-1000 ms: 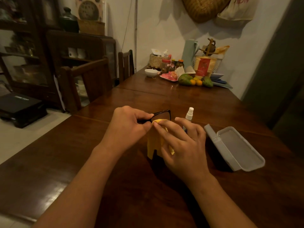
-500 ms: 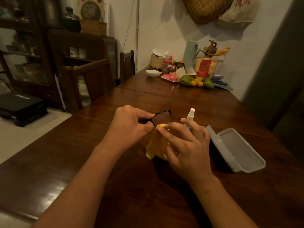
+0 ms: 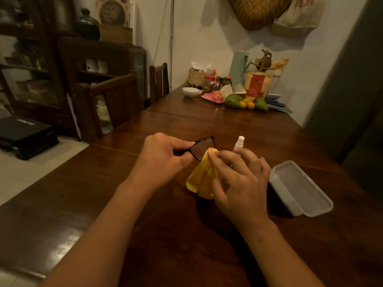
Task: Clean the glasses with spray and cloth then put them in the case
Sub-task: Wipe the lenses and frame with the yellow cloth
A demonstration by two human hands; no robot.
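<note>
Left hand (image 3: 163, 154) pinching the black glasses (image 3: 202, 148) by the frame beside the exposed lens, above the bench (image 3: 83, 183), likely to keep the glass steady and free of fingerprints. Just right, right hand (image 3: 240, 179) with fingertips (image 3: 213, 155) pinching the yellow cloth (image 3: 204, 177) against the lens's lower right edge, the rest of the cloth hanging loose toward the wood, apparently mid-wipe. Farther right, spray bottle (image 3: 239, 142) upright just beyond the knuckles, then grey case (image 3: 300, 189) lying open near the right edge, presumably ready for the glasses once wiped.
</note>
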